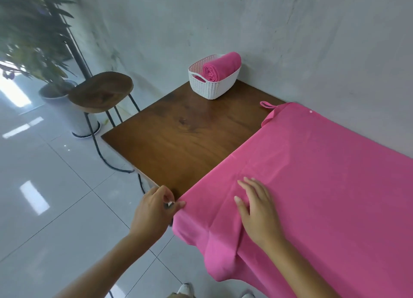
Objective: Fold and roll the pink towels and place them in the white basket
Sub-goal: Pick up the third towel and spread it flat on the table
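- A pink towel (324, 174) is spread flat over the right part of the wooden table (178, 128), its long axis running from the near table edge toward the wall; its near end is draped over that edge.
- Its near left corner is pinched by the left hand (154, 210), at the table's edge.
- The right hand (257, 206) is laid flat on the cloth, fingers straight and slightly spread.
- A rolled pink towel (220, 66) is lodged in the white basket (212, 85) at the table's far corner, its spiral end turned toward the camera and left.
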Demonstrator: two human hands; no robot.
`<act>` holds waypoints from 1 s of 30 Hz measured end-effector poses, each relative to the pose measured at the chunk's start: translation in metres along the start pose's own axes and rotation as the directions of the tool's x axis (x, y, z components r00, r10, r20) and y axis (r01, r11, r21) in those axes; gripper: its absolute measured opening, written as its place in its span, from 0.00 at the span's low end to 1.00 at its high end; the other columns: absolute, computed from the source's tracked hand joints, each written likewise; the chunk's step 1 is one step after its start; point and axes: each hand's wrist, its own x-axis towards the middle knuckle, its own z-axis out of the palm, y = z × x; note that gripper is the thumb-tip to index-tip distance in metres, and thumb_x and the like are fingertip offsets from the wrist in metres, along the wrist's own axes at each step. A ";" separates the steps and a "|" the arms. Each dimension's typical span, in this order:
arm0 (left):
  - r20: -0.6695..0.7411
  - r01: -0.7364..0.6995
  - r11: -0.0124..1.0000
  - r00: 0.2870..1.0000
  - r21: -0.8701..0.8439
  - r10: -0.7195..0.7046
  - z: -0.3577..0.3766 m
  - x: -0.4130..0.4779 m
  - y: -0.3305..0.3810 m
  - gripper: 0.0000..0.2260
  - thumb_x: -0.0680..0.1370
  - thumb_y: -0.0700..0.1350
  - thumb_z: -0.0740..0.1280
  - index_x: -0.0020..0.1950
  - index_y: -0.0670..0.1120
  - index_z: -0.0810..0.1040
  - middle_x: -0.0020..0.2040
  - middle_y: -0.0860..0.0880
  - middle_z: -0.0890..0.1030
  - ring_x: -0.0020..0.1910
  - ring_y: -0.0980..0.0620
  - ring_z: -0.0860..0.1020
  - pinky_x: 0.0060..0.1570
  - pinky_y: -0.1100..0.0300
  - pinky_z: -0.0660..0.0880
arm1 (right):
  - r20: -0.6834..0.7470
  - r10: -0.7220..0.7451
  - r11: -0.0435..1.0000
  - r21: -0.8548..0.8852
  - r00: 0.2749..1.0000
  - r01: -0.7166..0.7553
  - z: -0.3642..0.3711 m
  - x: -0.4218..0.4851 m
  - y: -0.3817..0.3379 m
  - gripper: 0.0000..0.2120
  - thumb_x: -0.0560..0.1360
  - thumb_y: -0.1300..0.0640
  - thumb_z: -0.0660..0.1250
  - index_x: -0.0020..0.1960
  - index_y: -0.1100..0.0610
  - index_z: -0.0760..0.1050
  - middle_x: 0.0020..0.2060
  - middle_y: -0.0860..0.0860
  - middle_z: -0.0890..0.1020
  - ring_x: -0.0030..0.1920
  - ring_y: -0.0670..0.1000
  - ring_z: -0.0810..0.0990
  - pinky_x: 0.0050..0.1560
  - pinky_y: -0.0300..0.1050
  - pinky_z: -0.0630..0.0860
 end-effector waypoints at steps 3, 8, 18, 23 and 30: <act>0.017 0.062 0.992 0.998 -0.110 -0.061 0.003 -0.006 0.002 0.12 0.75 0.57 0.74 0.43 0.53 0.74 0.45 0.58 0.77 0.42 0.60 0.75 0.37 0.69 0.68 | 0.025 -0.085 0.996 0.019 0.996 0.084 0.009 0.017 -0.018 0.20 0.81 0.47 0.58 0.69 0.54 0.75 0.69 0.50 0.76 0.73 0.51 0.68 0.74 0.49 0.63; 0.048 0.141 0.959 0.990 -0.247 -0.133 0.010 -0.014 -0.003 0.12 0.75 0.53 0.75 0.46 0.53 0.73 0.45 0.59 0.79 0.44 0.60 0.77 0.38 0.65 0.73 | 0.166 -0.213 0.977 0.026 0.963 0.211 0.011 0.056 -0.048 0.15 0.81 0.53 0.63 0.67 0.52 0.76 0.64 0.46 0.78 0.69 0.49 0.70 0.73 0.48 0.65; 0.041 0.070 0.943 0.997 -0.325 -0.060 0.011 -0.017 -0.005 0.07 0.76 0.48 0.74 0.43 0.54 0.77 0.39 0.58 0.78 0.44 0.57 0.75 0.42 0.61 0.71 | 0.729 -0.217 0.974 0.118 0.649 0.193 0.002 0.109 -0.109 0.13 0.75 0.58 0.73 0.58 0.47 0.80 0.51 0.39 0.83 0.54 0.37 0.79 0.56 0.32 0.72; -0.088 -0.101 0.948 0.993 -0.302 0.078 0.006 -0.025 -0.001 0.08 0.75 0.45 0.74 0.43 0.53 0.75 0.43 0.59 0.76 0.45 0.58 0.74 0.43 0.62 0.74 | 0.802 -0.189 0.892 -0.101 0.567 0.441 0.000 0.120 -0.110 0.11 0.74 0.57 0.74 0.52 0.43 0.79 0.49 0.41 0.80 0.55 0.46 0.75 0.56 0.43 0.74; -0.220 -0.430 0.890 0.892 -0.151 0.394 0.019 -0.040 -0.009 0.05 0.77 0.48 0.72 0.47 0.51 0.77 0.46 0.57 0.75 0.43 0.56 0.73 0.40 0.60 0.74 | 0.431 -0.606 0.714 -0.076 0.669 0.696 -0.027 0.075 -0.079 0.11 0.71 0.66 0.68 0.45 0.51 0.76 0.41 0.43 0.75 0.41 0.48 0.74 0.45 0.44 0.71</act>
